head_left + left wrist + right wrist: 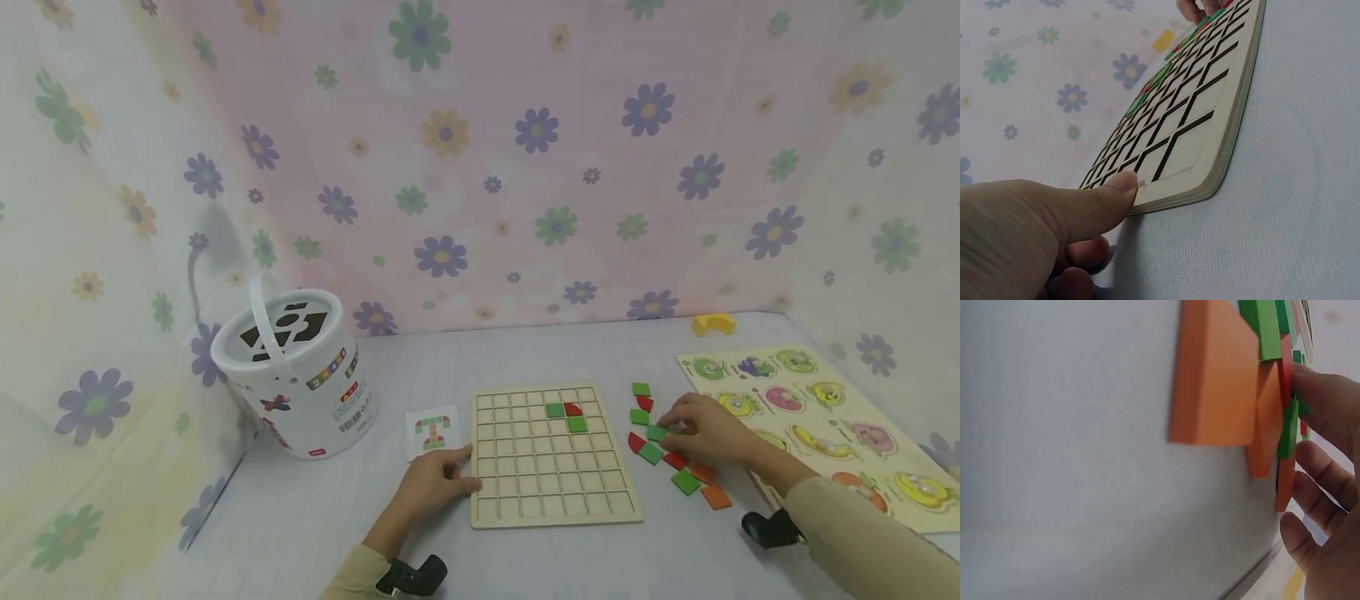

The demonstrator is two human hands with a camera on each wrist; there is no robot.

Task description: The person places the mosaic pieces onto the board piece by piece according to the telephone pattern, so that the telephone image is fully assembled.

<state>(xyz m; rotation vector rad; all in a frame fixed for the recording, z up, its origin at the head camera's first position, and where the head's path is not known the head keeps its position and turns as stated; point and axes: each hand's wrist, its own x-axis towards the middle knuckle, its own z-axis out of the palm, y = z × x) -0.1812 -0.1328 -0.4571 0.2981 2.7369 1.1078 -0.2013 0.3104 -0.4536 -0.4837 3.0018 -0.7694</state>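
Observation:
A light wooden grid board (536, 467) lies on the table. Set in its cells are a green square (555, 410), a red quarter-round piece (573, 409) and another green square (577, 424). My left hand (435, 487) holds the board's left edge, the thumb (1124, 181) on its rim and the other fingers curled below. Beside the board, my right hand (708, 429) is over the loose tiles, thumb and fingertips around a green square tile (657, 433). Orange tiles (1225, 381) lie close by in the right wrist view. A picture card (433, 432) shows a red, green and orange pattern.
A white lidded bucket (300, 375) with a handle stands at the left. On the right, a fruit picture board (817, 433) lies partly under the right forearm. A yellow block (713, 324) sits at the back near the flowered cloth (525, 208).

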